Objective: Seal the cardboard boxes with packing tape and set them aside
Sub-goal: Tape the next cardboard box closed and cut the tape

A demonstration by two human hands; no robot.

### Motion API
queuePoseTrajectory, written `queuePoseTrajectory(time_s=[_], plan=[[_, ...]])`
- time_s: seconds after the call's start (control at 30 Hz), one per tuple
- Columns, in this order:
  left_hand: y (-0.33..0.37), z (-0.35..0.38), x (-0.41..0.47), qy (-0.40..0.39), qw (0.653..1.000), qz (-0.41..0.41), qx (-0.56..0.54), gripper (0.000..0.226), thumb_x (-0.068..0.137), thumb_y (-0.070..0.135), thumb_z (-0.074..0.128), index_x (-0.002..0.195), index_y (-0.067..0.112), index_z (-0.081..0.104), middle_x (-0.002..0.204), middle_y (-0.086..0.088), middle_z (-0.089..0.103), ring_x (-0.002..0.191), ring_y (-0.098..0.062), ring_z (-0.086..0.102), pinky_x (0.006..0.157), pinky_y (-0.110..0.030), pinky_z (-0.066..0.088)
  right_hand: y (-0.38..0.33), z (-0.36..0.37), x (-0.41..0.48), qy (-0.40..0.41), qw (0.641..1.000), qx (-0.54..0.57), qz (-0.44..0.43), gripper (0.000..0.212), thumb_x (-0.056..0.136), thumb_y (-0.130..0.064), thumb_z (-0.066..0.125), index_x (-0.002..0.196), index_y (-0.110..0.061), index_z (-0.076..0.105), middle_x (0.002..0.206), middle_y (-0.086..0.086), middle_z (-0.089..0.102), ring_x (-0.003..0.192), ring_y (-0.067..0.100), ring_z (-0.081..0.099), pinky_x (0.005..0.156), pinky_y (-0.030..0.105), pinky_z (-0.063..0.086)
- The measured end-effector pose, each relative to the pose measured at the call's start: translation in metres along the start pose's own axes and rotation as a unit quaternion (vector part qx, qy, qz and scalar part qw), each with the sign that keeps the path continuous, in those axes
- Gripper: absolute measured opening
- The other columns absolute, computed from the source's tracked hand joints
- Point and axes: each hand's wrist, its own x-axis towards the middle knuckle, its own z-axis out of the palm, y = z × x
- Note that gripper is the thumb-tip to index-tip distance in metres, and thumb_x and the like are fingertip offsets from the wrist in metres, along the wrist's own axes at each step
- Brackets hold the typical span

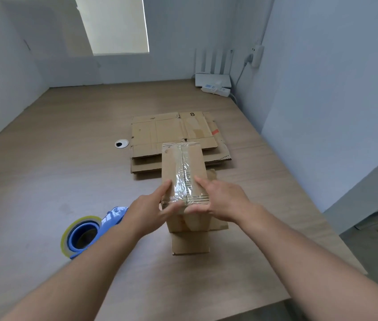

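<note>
Resting on the top of a small cardboard box, both hands are lying at its near end. The left hand is touching the left edge and the right hand the right edge. The fingers are mostly straight and flat on the cardboard, with the thumbs at the near upper edge. They are pressing, not closing around anything.

The box is standing on the bench, in front of the person and just before a stack of flattened cartons. A strip of clear packing tape is running along the middle seam of the top and is wrinkling a little at the near end. A loose piece of cardboard is showing below the box; I cannot tell if it is a flap.

The blue tape dispenser is lying on the bench beside the left forearm.

I am judging that the seam is closed and that the setting aside is coming next. The box is looking light and rather stiff, but its walls are thin and probably bending under a hard squeeze. The tape is glossy and perhaps slippery, so taking hold at the two long sides, on bare cardboard and low down, is seeming safest.
</note>
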Motion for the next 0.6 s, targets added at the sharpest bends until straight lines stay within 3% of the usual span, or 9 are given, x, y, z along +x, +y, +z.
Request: queuePoseTrajectory(time_s=[0.07,0.17,0.3,0.43,0.53,0.6], plan=[[0.007,-0.005,0.003,0.013,0.987,0.019,0.161,0.070,0.087,0.065,0.046,0.146,0.032,0.025,0.121,-0.002,0.064,0.107,-0.025,0.060,0.075,-0.030,0.041,-0.007,-0.001,0.006,0.022,0.995,-0.094,-0.037,0.086,0.074,-0.080,0.045,0.138,-0.025,0.030,0.121,0.008,0.059,0.108,0.028,0.057,0.080,0.038,0.043],[0.015,-0.005,0.007,0.021,0.967,0.050,0.250,0.067,0.088,0.066,0.041,0.140,0.026,0.028,0.114,0.000,0.066,0.099,-0.025,0.062,0.066,-0.030,0.037,-0.003,0.000,0.009,0.023,0.988,-0.129,-0.076,0.075,0.086,-0.068,0.044,0.140,-0.019,0.027,0.119,0.012,0.058,0.106,0.031,0.057,0.075,0.037,0.040],[0.006,-0.010,0.012,-0.023,0.960,0.084,0.267,0.068,0.091,0.062,0.041,0.146,0.027,0.021,0.110,-0.005,0.066,0.099,-0.029,0.061,0.070,-0.032,0.039,0.020,-0.003,0.007,-0.059,0.985,-0.108,-0.117,0.075,0.096,-0.051,0.043,0.153,-0.022,0.004,0.130,0.011,0.049,0.114,0.029,0.051,0.087,0.037,0.043],[-0.006,-0.021,0.015,-0.089,0.958,0.111,0.251,0.072,0.096,0.053,0.040,0.153,0.031,0.001,0.117,-0.007,0.061,0.103,-0.027,0.056,0.077,-0.032,0.041,0.024,-0.013,0.007,-0.094,0.980,-0.075,-0.156,0.073,0.098,-0.038,0.046,0.153,-0.025,0.000,0.132,0.008,0.048,0.117,0.024,0.048,0.092,0.033,0.039],[-0.008,-0.023,0.014,-0.094,0.953,0.135,0.256,0.075,0.097,0.043,0.046,0.153,0.030,-0.003,0.113,-0.006,0.062,0.100,-0.026,0.056,0.078,-0.032,0.043,0.026,-0.017,0.005,-0.098,0.977,-0.096,-0.163,0.080,0.097,-0.025,0.051,0.152,-0.028,-0.008,0.130,0.007,0.049,0.107,0.022,0.051,0.088,0.032,0.042],[-0.013,-0.029,0.013,-0.126,0.949,0.137,0.256,0.084,0.094,0.034,0.051,0.151,0.033,-0.011,0.122,-0.004,0.058,0.103,-0.023,0.055,0.081,-0.029,0.043,0.030,-0.019,0.004,-0.099,0.972,-0.130,-0.169,0.088,0.093,-0.016,0.053,0.150,-0.034,-0.012,0.132,0.003,0.051,0.100,0.021,0.053,0.083,0.034,0.047]])
